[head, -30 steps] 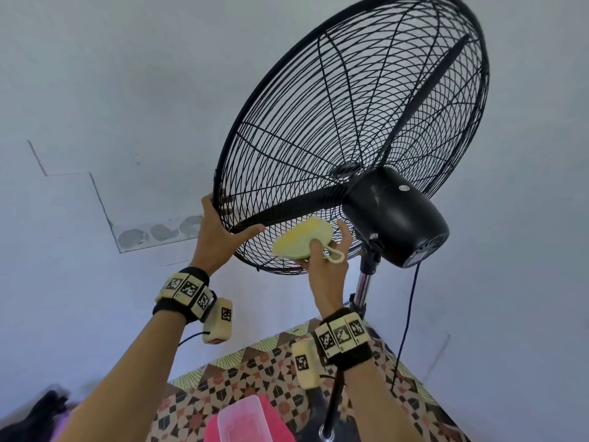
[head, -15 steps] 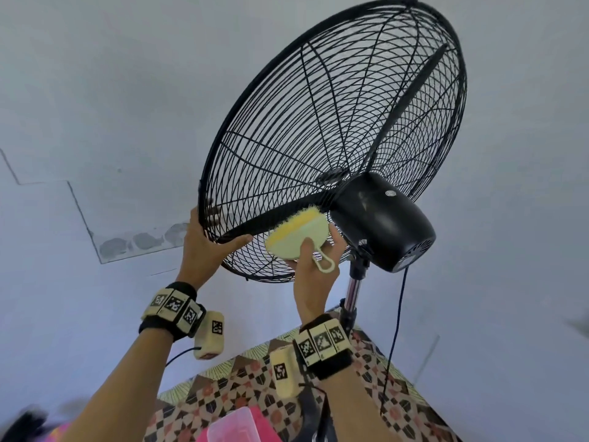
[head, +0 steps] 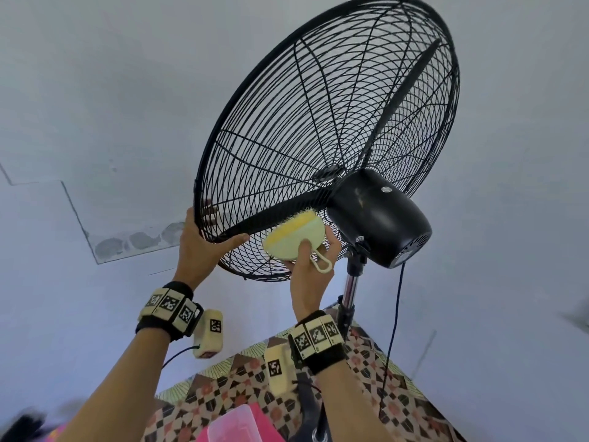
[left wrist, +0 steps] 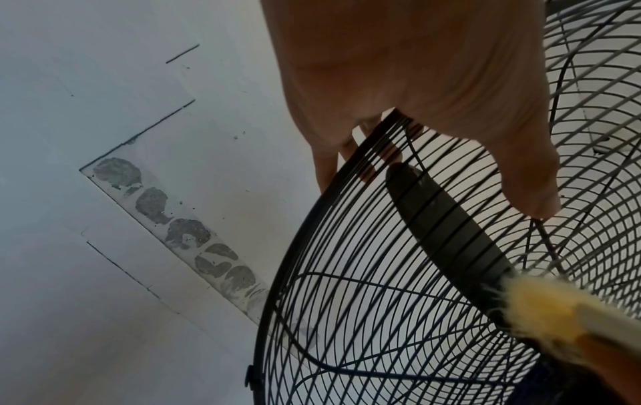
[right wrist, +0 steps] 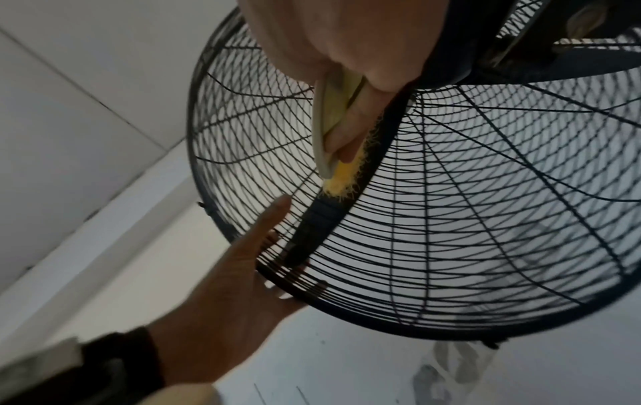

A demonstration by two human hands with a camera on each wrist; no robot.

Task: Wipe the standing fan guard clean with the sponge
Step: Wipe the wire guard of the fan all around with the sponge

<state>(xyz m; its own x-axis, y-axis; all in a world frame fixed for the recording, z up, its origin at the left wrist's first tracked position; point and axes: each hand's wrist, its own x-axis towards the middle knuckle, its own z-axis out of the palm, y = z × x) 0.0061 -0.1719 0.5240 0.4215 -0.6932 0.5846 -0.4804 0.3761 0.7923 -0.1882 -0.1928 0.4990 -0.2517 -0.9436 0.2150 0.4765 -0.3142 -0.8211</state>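
Head view: right hand [head: 307, 275] grips the sponge [head: 294, 239], yellow face against the rear fan guard [head: 318, 122] beside the motor housing [head: 379, 215]. Left hand [head: 199, 247] clasps the guard's lower rim. Advise light strokes along the wires, the rim held braced.

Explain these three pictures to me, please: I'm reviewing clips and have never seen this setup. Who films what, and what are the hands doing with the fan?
No robot here: a person wears three cameras. The big picture comes from the head camera, looking up along both arms. The other two come from cameras strapped to the wrists, behind the patterned wristbands.

The black wire cage is the fan guard of a standing fan, seen from behind, with its motor housing and pole. The left hand grips the guard's rim to steady it. The right hand holds a sponge, yellow scrubbing side against the wires near the motor.

Below are a patterned floor mat and a pink container, partly cut off.
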